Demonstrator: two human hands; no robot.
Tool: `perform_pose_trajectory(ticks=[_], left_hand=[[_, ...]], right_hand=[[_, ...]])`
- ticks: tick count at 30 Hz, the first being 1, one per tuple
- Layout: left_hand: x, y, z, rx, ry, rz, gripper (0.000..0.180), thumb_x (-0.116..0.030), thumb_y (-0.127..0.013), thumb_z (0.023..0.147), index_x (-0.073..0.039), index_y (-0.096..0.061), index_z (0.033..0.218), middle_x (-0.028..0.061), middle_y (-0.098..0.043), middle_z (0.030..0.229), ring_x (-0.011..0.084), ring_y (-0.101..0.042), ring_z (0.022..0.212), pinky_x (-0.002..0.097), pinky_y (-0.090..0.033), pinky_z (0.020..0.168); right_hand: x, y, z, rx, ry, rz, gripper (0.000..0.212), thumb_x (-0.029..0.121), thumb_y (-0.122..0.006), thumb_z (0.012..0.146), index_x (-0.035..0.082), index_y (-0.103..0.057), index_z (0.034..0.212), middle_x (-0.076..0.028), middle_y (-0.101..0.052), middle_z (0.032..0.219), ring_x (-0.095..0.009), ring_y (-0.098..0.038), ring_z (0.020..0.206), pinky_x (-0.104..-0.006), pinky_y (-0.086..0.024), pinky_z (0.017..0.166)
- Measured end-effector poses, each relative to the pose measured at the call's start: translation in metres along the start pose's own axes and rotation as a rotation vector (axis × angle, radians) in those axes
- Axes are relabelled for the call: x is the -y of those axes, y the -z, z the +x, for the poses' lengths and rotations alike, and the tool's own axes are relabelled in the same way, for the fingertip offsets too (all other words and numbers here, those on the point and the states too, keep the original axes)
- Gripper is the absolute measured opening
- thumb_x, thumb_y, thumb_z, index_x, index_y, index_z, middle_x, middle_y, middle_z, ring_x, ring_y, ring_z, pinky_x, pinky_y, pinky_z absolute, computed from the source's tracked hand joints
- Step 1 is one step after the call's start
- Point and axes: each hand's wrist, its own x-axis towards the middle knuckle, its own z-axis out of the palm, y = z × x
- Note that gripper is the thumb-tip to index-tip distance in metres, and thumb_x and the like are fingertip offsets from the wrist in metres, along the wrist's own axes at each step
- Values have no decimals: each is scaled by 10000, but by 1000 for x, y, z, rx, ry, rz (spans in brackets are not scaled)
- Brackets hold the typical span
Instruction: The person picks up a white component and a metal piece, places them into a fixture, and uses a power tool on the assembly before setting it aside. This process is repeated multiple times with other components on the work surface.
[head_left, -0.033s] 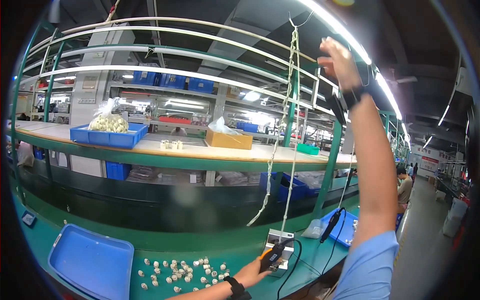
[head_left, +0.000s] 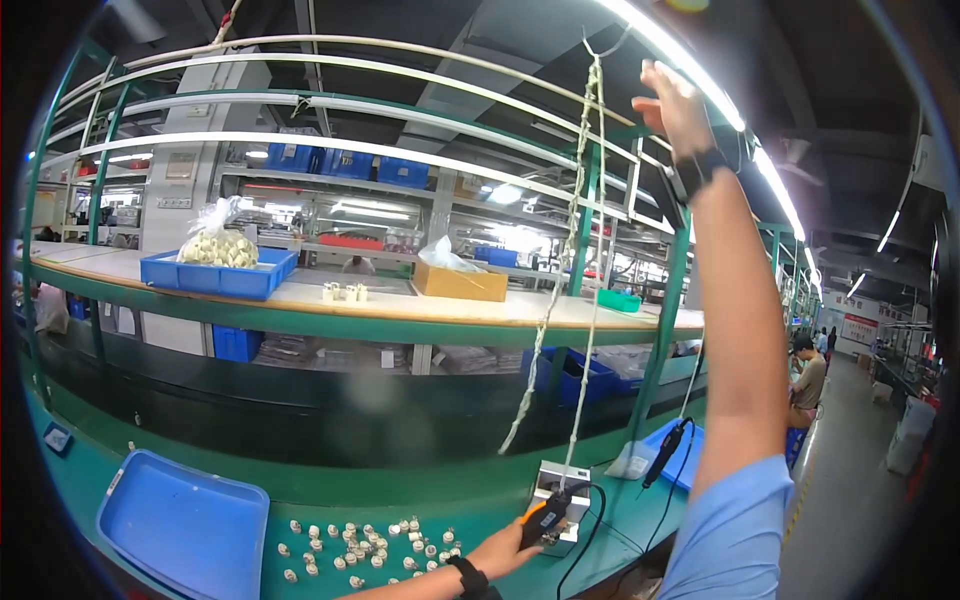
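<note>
Low over the green workbench [head_left: 330, 490], my left hand [head_left: 500, 550] is wrapped round a black and orange electric screwdriver [head_left: 543, 518]. A knotted cord [head_left: 583, 400] runs from the tool up to a wire hook [head_left: 600, 48], and a black cable loops off its end. Behind the screwdriver stands a small white and grey box-shaped device [head_left: 568, 482]. My right hand [head_left: 682, 115] is raised high beside the overhead rails, fingers apart and holding nothing that I can see. Small cream-coloured round parts with metal pieces [head_left: 365, 545] are scattered left of my left hand.
A blue tray [head_left: 185, 525] lies at the left of the bench. A second screwdriver [head_left: 663, 455] hangs at the right before another blue tray [head_left: 672, 440]. The shelf above bears a blue bin [head_left: 215, 275] with bagged parts and a cardboard box [head_left: 460, 283]. A person [head_left: 808, 380] sits far right.
My right hand has shifted slightly upward and to the left. The hanging cord has moved a little to the right. My left hand keeps its hold on the screwdriver.
</note>
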Motion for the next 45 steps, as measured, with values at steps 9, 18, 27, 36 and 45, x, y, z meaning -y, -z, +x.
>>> perform_pose_trajectory(ticks=[9, 18, 27, 36, 45], left_hand=[[28, 12, -4, 62, -312, -486, 906, 125, -626, 743, -94, -194, 1508, 92, -291, 1530, 195, -259, 1413, 357, -165, 1169], [17, 14, 28, 195, -142, -823, 470, -50, -537, 902, -51, -399, 1352, 104, -522, 1237, 202, -502, 1122, 321, -393, 982], [1, 22, 38, 122, -139, -95, 576, -240, -655, 866, -58, -371, 1333, 267, -587, 1086, 423, -573, 1022, 440, -474, 871], [-7, 19, 5, -82, 19, -162, 713, -194, -703, 811, -73, -345, 1415, 222, -558, 1231, 387, -565, 1109, 401, -465, 934], [-3, 13, -6, -256, 317, -234, 482, -240, -728, 802, 9, -483, 1135, 225, -594, 1041, 386, -602, 950, 408, -494, 809]], right_hand=[[-15, -64, 102, -117, -19, 462, 295, 262, -512, 975, -14, -608, 938, -111, -679, 813, -161, -687, 682, -216, -528, 509], [-47, -40, 127, -478, -196, 388, 223, 147, -564, 940, -64, -634, 934, -136, -695, 902, -158, -693, 682, -195, -572, 529], [-88, 54, 167, -251, -104, 421, 169, 136, -504, 965, 9, -612, 994, -81, -650, 844, -148, -653, 688, -233, -553, 572], [-232, 65, -33, 416, -279, 556, 186, 110, -582, 884, 19, -603, 1045, -59, -633, 855, -174, -638, 709, -264, -535, 626], [-99, 49, -338, 1104, -334, 748, 355, 67, -735, 755, -9, -643, 1089, -91, -661, 1023, -208, -663, 875, -273, -531, 743]])
